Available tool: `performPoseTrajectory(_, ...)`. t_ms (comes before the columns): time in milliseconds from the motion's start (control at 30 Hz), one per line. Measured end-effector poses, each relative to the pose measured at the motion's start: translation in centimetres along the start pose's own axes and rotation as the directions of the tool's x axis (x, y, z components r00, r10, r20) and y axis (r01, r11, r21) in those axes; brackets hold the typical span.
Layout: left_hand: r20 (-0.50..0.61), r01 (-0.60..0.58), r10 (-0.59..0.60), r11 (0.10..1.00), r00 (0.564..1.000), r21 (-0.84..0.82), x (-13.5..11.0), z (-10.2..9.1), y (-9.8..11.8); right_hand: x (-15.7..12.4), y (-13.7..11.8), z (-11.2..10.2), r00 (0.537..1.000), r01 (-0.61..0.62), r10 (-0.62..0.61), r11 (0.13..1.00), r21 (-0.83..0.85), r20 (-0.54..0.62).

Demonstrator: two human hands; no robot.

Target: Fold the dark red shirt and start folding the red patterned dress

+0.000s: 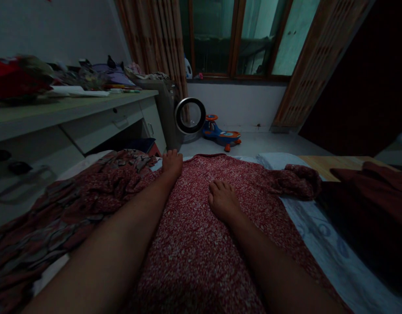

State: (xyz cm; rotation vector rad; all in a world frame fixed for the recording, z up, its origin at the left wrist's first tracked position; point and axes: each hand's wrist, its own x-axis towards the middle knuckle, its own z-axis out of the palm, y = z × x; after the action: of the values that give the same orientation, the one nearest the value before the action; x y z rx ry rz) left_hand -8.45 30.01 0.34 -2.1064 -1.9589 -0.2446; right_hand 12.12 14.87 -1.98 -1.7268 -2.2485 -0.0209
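A dark red speckled long-sleeved top [201, 226] lies spread out in front of me, neckline at the far end. My left hand [172, 165] rests on its left shoulder near the far edge, fingers stretched forward. Palm down on the chest, my right hand [223, 199] presses the cloth with its fingers apart. The right sleeve [297, 179] is bunched out to the side. The left sleeve is crumpled beside my left forearm, against a patterned cloth [40, 222].
Under the top lies a pale blue-white sheet [314, 226]. Dark folded clothes [377, 205] lie at right, beside a wooden board [331, 165]. A cluttered white desk [122, 107] stands left. Beyond are a washing machine with its round door [190, 99] open and a blue-orange ride-on toy [220, 134].
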Motion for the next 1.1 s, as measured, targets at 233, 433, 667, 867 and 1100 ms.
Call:
performPoseTrajectory(233,0.096,-0.189,0.213,0.959,0.972,-0.211,-0.2,0.8,2.8,0.1,0.0,0.1,1.000,-0.005,0.005,1.000,0.002,0.008)
performPoseTrajectory(433,0.126,-0.200,0.231,0.956,0.965,-0.214,-1.1,2.2,3.4,0.0,0.0,0.2,1.000,-0.003,0.003,1.000,0.009,-0.004)
performPoseTrajectory(667,0.080,-0.167,0.183,0.970,0.980,-0.176,-2.6,0.8,3.4,0.0,0.0,0.0,1.000,-0.003,0.003,1.000,0.007,0.000)
performPoseTrajectory(867,0.073,-0.184,0.202,0.962,0.977,-0.201,-6.7,0.2,2.2,0.0,0.0,0.0,1.000,-0.011,0.011,1.000,0.006,0.000)
performPoseTrajectory(1100,0.047,-0.077,0.083,0.991,0.995,-0.112,-7.7,-0.6,-0.8,0.1,0.1,0.2,0.999,-0.049,0.049,0.999,0.003,0.008)
